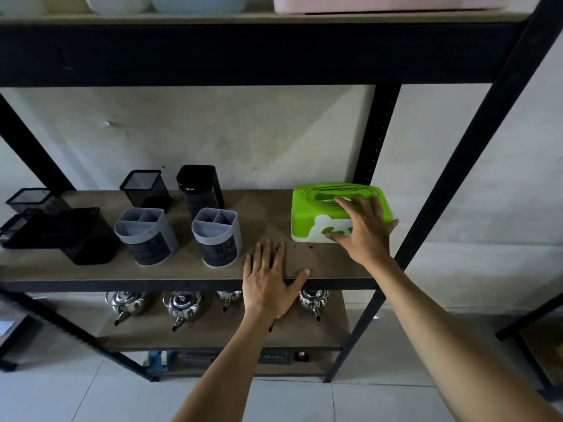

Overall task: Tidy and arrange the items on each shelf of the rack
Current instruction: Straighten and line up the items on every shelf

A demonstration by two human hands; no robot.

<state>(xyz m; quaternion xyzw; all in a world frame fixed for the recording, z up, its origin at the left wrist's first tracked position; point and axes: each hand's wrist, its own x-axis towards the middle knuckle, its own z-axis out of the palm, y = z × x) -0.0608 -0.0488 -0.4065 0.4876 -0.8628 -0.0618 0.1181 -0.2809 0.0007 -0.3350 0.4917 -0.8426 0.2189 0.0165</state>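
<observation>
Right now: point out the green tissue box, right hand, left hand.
green tissue box point(307, 220): head view, front-left face.
right hand point(364, 231): head view, back of hand.
left hand point(268, 283): head view, back of hand.

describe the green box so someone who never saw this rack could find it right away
Look at the middle shelf of the black metal rack. At its right end, by the rear upright, sits the green box, with the right hand holding its near corner. It is the only bright thing there: lime green with white patches and a slot in its lid, while the pen holders to its left are grey or black.
</observation>
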